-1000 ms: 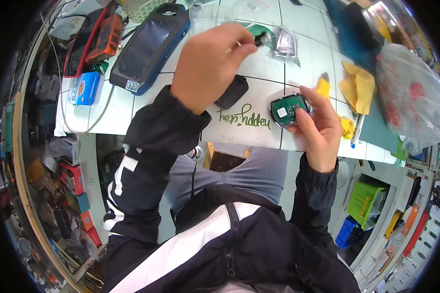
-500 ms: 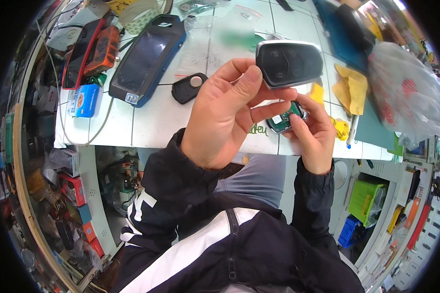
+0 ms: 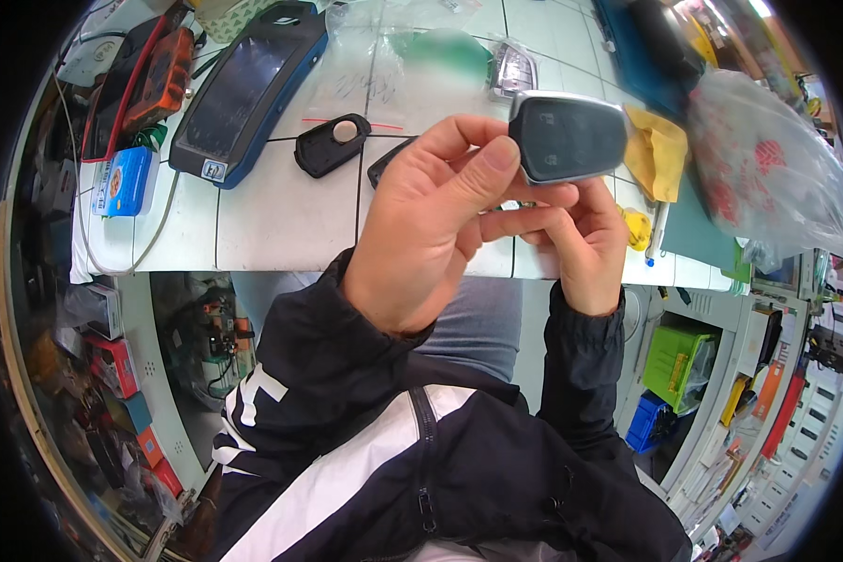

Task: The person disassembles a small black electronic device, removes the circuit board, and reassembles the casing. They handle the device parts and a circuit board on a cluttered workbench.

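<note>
My left hand (image 3: 431, 206) pinches a key fob cover (image 3: 576, 139) with a dark button face and silver rim, between thumb and fingers, raised above the table. Just behind and below it, my right hand (image 3: 592, 234) is closed with its thumb bent. A small strip of the open key fob half with the circuit board (image 3: 512, 204) shows between the hands; most of it is hidden by fingers and the cover. To the left, a black key fob half with a round coin cell (image 3: 345, 131) lies on the table. A second black piece (image 3: 385, 167) lies partly behind my left hand.
A rugged handheld device (image 3: 248, 94) and a blue box (image 3: 125, 182) sit at the left of the tiled table (image 3: 281, 220). Clear plastic bags (image 3: 361, 80) and a silvery clear-wrapped item (image 3: 513, 70) lie farther back. At right are a yellow cloth (image 3: 656, 155) and a large plastic bag (image 3: 768, 169).
The cover in my left hand has moved right and slightly down. My right hand and the circuit-board half have slipped mostly behind it. The whole view has shifted, revealing the second black piece.
</note>
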`<state>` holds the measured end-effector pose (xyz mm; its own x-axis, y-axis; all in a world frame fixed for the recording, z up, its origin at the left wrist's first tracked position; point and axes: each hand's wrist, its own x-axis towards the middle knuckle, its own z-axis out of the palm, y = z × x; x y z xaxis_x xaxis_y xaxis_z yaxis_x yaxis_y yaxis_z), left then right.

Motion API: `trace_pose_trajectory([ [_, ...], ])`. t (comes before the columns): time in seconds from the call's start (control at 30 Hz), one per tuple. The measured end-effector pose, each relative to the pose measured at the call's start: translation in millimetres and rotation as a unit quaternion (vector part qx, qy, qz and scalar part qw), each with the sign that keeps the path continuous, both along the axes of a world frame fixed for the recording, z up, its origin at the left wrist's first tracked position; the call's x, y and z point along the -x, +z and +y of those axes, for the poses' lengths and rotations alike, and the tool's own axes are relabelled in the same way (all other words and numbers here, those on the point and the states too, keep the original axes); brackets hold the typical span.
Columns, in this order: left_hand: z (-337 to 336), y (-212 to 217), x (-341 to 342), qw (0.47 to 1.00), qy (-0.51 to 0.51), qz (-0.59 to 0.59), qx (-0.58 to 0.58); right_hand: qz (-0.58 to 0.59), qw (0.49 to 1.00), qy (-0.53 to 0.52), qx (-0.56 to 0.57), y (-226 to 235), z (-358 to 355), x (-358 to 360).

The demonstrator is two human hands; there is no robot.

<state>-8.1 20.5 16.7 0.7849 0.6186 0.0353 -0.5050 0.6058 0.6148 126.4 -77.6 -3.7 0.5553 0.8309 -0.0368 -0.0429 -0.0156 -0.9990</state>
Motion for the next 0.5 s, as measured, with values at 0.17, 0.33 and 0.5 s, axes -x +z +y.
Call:
trace_pose_trajectory([
  [0.17, 8, -6, 7, 0.998, 0.036, 0.023, -0.045, 0.003, 1.000, -0.012, 0.001, 6, 0, 1],
  [0.33, 10, -7, 8, 0.994, 0.056, 0.037, -0.084, 0.004, 1.000, -0.025, -0.009, 9, -7, -1],
  [0.5, 12, -10, 5, 0.760, 0.236, 0.209, -0.569, -0.006, 0.997, -0.074, 0.013, 24, -23, -4],
])
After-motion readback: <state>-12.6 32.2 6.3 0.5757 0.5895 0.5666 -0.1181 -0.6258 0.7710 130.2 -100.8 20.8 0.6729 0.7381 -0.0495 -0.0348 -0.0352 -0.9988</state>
